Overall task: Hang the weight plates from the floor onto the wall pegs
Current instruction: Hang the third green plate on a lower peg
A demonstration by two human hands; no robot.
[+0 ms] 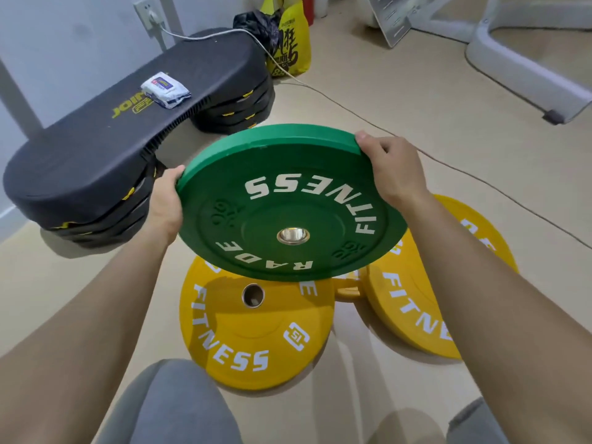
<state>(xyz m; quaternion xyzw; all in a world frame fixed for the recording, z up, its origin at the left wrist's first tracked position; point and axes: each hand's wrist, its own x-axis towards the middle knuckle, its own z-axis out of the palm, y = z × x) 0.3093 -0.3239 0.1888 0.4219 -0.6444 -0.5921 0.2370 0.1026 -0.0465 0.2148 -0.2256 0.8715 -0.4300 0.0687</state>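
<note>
A green weight plate (288, 206) with white lettering and a metal centre hole is lifted off the floor, tilted toward me. My left hand (166, 200) grips its left rim and my right hand (390, 168) grips its upper right rim. Below it two yellow weight plates lie flat on the floor: one (253, 334) in front of my knee, the other (426, 299) to the right, partly hidden by my right forearm. No wall pegs are in view.
A black aerobic step platform (105, 155) with a white packet (166, 89) on it stands to the left. A cable (448, 161) crosses the floor behind the plates. A yellow bag (290, 43) and white furniture legs (525, 68) are at the back. My grey-clad knees (173, 408) are at the bottom.
</note>
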